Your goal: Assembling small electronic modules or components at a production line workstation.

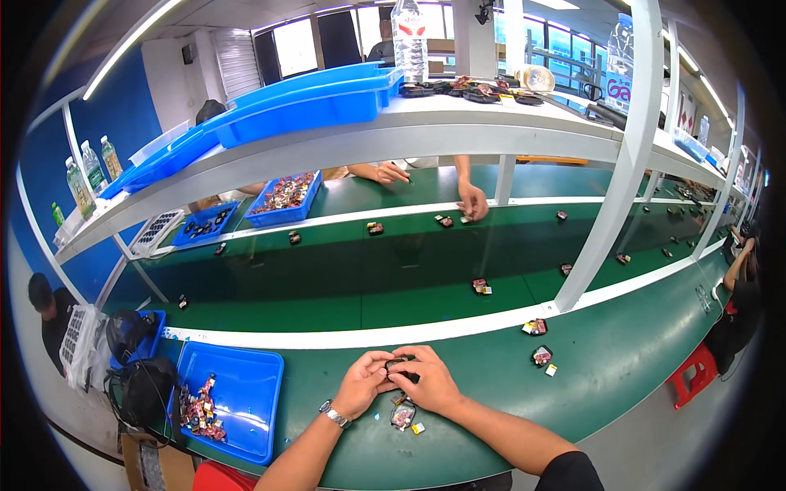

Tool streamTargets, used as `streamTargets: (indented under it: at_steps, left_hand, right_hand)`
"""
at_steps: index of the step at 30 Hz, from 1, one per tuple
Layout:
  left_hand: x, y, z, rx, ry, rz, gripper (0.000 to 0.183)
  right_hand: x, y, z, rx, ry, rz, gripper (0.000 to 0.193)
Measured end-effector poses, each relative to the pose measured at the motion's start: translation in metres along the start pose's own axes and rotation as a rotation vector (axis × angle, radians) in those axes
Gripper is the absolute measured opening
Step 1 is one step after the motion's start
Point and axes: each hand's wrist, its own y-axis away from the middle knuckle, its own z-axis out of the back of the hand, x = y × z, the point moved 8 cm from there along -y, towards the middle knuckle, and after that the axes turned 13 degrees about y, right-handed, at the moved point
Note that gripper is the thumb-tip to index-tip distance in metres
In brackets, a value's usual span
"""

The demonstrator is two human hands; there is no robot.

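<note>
Both of my hands meet over the green table [508, 425], fingers bent around a small black plastic housing [399, 366]. My left hand [359, 386], with a metal watch at its wrist, grips it from the left. From the other side my right hand [429, 381] presses fingers and thumb on it; fingers partly cover the piece. Just below my hands, on the table, lies a small black-rimmed assembly [402, 417] with a reddish inside and a yellow-white tab. Two similar assemblies, one nearer [542, 356] and one farther [535, 327], sit to the right.
A blue tray [260, 385] of small reddish parts stands left, beside a black bag [147, 391]. Beyond a white rail runs a green conveyor [327, 286] carrying several assemblies. A white shelf post [610, 196] rises at right. Opposite, a co-worker's hand [472, 200] touches a piece.
</note>
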Motion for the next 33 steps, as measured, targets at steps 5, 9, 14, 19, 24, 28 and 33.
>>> streamTargets:
  at_steps: [5,9,14,19,24,28,33]
  left_hand:
    - [-0.001,0.001,-0.003,0.004,0.006,0.012,0.026]
    - [0.000,0.000,-0.001,0.026,0.009,0.002,0.026]
    - [-0.001,-0.001,0.003,-0.017,0.001,-0.049,0.025]
    - [-0.003,0.000,-0.001,-0.015,0.039,-0.035,0.025]
    - [0.000,0.000,0.006,-0.033,0.022,-0.028,0.027]
    - [-0.004,-0.001,0.004,-0.042,0.059,-0.071,0.027]
    - [-0.005,0.000,0.001,-0.043,0.108,-0.047,0.026]
  right_hand:
    - [0.000,0.000,0.001,-0.016,-0.017,-0.019,0.015]
    - [0.000,0.001,0.000,-0.019,-0.007,-0.023,0.016]
    - [0.009,-0.003,0.001,-0.035,-0.033,0.011,0.017]
    - [0.005,-0.003,0.003,-0.034,-0.016,0.021,0.018]
    - [0.010,-0.006,-0.003,-0.021,-0.077,0.043,0.020]
    - [0.011,-0.008,0.002,-0.014,-0.079,0.048,0.019]
    - [0.016,-0.009,0.011,-0.071,0.013,0.098,0.019]
